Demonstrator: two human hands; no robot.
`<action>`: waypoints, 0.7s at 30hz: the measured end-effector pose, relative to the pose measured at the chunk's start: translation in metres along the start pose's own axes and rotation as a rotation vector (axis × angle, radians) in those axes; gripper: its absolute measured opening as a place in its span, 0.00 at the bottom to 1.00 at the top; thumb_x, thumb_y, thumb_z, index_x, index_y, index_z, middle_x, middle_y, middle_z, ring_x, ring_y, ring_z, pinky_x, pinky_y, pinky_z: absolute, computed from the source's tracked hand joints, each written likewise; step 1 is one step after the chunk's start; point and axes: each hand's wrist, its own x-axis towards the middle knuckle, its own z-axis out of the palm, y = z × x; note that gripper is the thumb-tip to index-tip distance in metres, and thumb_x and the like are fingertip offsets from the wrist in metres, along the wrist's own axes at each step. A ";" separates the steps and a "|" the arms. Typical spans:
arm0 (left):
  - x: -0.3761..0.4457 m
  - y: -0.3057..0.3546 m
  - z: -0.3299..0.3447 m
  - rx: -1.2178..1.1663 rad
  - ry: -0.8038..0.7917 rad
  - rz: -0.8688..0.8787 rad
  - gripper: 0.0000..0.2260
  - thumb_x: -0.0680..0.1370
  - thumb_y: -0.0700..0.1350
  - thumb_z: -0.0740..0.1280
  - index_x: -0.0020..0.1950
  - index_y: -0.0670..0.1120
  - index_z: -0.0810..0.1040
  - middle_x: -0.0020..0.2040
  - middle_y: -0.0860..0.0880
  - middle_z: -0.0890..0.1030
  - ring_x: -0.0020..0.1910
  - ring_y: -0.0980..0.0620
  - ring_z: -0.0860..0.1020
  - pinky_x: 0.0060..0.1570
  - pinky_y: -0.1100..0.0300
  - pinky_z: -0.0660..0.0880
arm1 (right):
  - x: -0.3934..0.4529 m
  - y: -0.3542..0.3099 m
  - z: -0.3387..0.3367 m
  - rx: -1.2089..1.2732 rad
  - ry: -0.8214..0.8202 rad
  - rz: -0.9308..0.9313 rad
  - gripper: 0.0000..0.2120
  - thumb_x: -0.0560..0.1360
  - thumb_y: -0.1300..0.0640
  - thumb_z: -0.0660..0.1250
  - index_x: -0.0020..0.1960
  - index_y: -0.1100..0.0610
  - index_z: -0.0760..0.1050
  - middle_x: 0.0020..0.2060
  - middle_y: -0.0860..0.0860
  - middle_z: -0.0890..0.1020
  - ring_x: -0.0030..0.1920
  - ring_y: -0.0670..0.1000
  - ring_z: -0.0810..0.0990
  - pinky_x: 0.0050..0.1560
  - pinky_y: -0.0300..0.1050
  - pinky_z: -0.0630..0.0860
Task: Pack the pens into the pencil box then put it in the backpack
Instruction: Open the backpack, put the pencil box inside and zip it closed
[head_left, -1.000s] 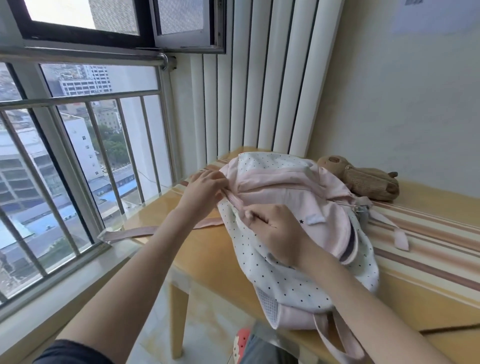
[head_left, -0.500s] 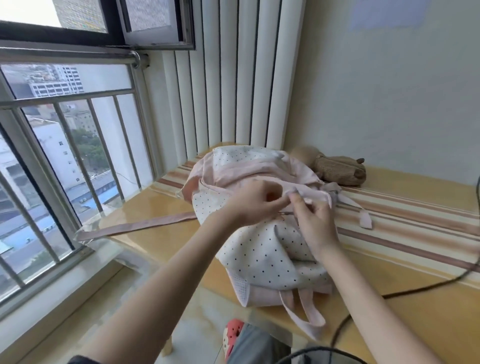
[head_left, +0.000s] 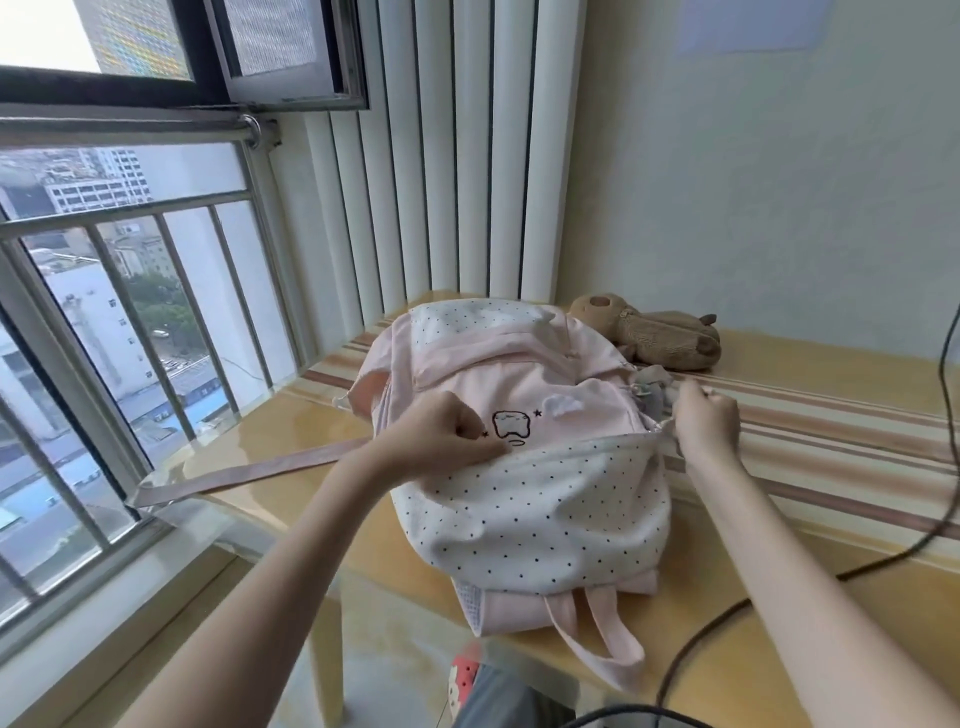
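A pink and white dotted backpack (head_left: 540, 499) lies on the wooden table (head_left: 363, 545). My left hand (head_left: 447, 436) pinches the fabric at the left end of the zip line, just under the small drawn emblem. At the backpack's right side, my right hand (head_left: 706, 421) is closed on the zipper pull (head_left: 662, 427), beside a grey charm. The zip between the two hands looks shut. No pens or pencil box are in view.
A brown plush toy (head_left: 654, 332) lies behind the backpack near the wall. A pink strap (head_left: 249, 470) trails left toward the window rail. A black cable (head_left: 779, 592) crosses the table at the right. Striped cloth (head_left: 831, 431) covers the far side.
My right hand has moved right along the backpack with the zipper, and my left hand has slid left on the fabric. The opening between them has closed. The view has shifted.
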 end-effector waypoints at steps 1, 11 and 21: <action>0.005 0.003 0.003 0.125 -0.026 0.021 0.25 0.74 0.52 0.68 0.24 0.48 0.57 0.23 0.51 0.58 0.24 0.54 0.56 0.30 0.58 0.58 | 0.003 -0.004 0.006 0.018 -0.024 -0.012 0.16 0.75 0.55 0.57 0.29 0.57 0.64 0.25 0.53 0.69 0.26 0.53 0.66 0.30 0.44 0.60; 0.085 0.098 0.070 0.351 -0.188 0.125 0.26 0.75 0.64 0.58 0.36 0.42 0.75 0.35 0.47 0.76 0.34 0.48 0.71 0.34 0.56 0.65 | 0.031 -0.011 0.032 0.062 -0.140 -0.146 0.23 0.75 0.54 0.59 0.22 0.58 0.64 0.16 0.48 0.68 0.25 0.54 0.69 0.33 0.46 0.66; 0.086 0.053 0.059 -0.157 -0.623 0.073 0.20 0.78 0.46 0.62 0.26 0.46 0.63 0.24 0.48 0.64 0.21 0.54 0.61 0.28 0.62 0.62 | 0.073 -0.007 0.089 -0.566 -0.047 -0.522 0.24 0.81 0.53 0.53 0.42 0.67 0.80 0.41 0.65 0.82 0.44 0.65 0.80 0.40 0.51 0.72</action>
